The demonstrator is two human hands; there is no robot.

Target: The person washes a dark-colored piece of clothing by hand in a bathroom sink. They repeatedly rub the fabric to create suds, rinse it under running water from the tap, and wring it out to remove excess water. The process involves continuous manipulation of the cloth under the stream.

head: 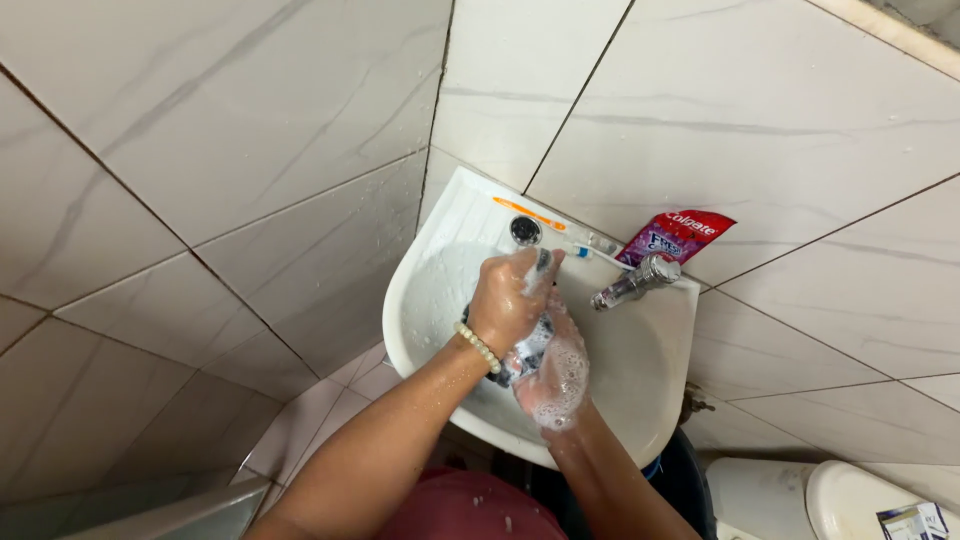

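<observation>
over white sink (pixel 640 400): left hand (pixel 510 300), right hand (pixel 555 375), soapy, fingers of both closed on dark cloth (pixel 528 352).

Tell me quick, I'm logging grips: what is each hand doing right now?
Left hand: closed on a dark soapy item over the sink.
Right hand: foam-covered, cupped under that item; grip cannot be told.

A red and purple sachet (pixel 672 236) leans against the wall tiles behind the tap (pixel 634 281). A small dark-and-white printed box (pixel 912 520) lies at the bottom right corner.
</observation>
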